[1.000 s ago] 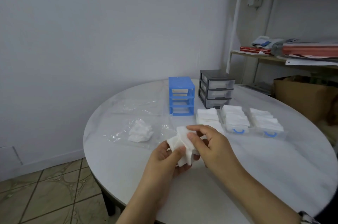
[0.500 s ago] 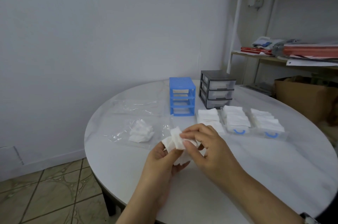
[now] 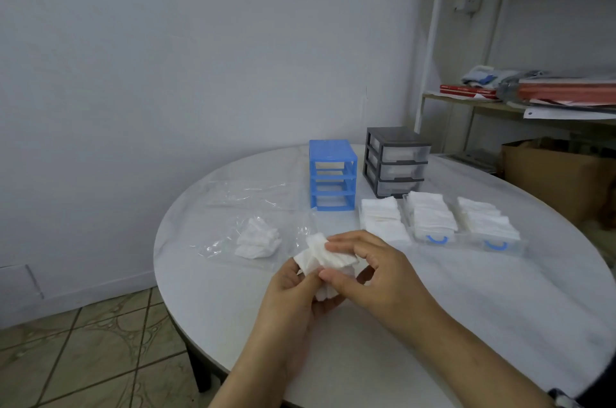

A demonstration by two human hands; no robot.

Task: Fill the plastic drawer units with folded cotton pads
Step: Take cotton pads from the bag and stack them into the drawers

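- My left hand (image 3: pixel 293 287) cups a small bunch of cotton pads (image 3: pixel 325 261) from below, fingers curled round them, thumb on top.
- My right hand (image 3: pixel 373 271) pinches the upper pad of that bunch between thumb and forefinger, above the near part of the worktop (image 3: pixel 500 324).
- The pads I hold are white, soft and matte, roughly square, their edges fanned and uneven.
- The worktop is round, pale and smooth, with faint marbling.
- The blue drawer unit (image 3: pixel 332 175) is a boxy plastic frame with a gridded top; its slots stand open.
- Just beside it, the grey drawer unit (image 3: pixel 395 161) has a dark frame and three translucent drawers, all pushed in.
- In front of the units lie three neat rows of folded pads: one loose stack (image 3: pixel 383 219), and two clear drawers (image 3: pixel 433 224) with blue curved handles, packed full.
- A crumpled heap of loose pads (image 3: pixel 256 239) lies on a glossy, wrinkled plastic bag (image 3: pixel 216 246) to my left.
- A second clear bag (image 3: pixel 253 194) lies flat behind it.
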